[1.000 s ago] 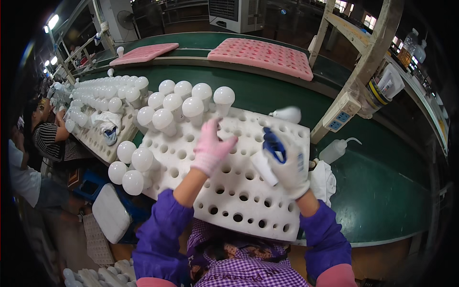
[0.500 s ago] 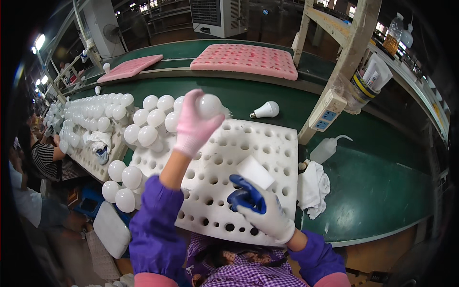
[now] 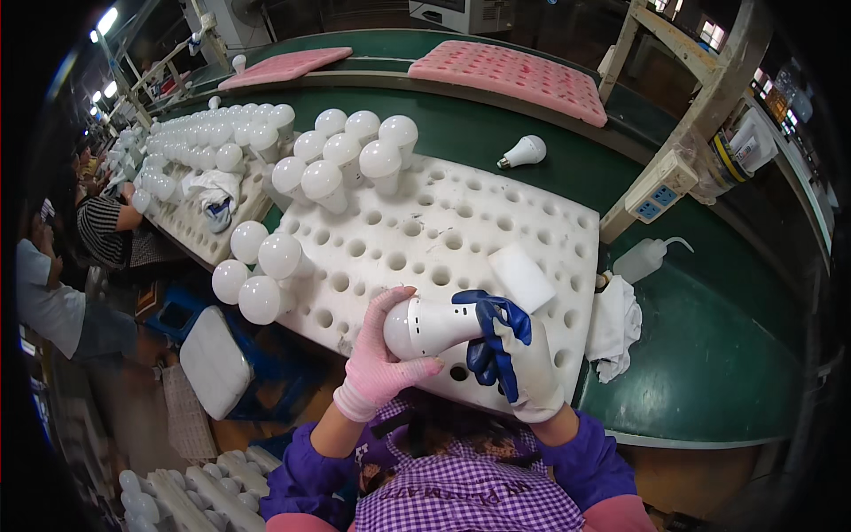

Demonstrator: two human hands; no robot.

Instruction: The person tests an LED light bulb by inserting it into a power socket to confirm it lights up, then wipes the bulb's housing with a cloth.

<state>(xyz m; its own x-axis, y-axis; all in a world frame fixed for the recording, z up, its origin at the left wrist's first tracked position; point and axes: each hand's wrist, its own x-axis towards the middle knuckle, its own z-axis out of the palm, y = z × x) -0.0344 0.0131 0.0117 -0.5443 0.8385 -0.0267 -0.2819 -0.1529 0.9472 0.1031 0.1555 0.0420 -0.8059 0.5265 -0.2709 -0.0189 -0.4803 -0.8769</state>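
Note:
A white LED light bulb (image 3: pixel 443 326) lies sideways between my hands, just above the near edge of the white foam tray (image 3: pixel 479 213). My left hand (image 3: pixel 376 368), in a pink knit glove, is wrapped around its round globe. The bulb's base end is gripped by my right hand (image 3: pixel 523 359), in a white glove with blue coated fingers, which hide the cap. Several bulbs (image 3: pixel 324 182) stand globe-up in holes at the tray's far left, and more bulbs (image 3: pixel 261 300) at its near left corner. A white foam block (image 3: pixel 523 277) rests on the tray's right side.
One bulb (image 3: pixel 525 152) lies on the green table beyond the tray. A squeeze bottle (image 3: pixel 640 260) and white cloth (image 3: pixel 614 330) sit at the right, near a post with a socket box (image 3: pixel 660 188). Pink foam trays (image 3: pixel 510 78) rest behind. Other people work at the left.
My left hand has brought the bulb from the tray's far left back toward me. My right hand has closed on its base end. The view has shifted.

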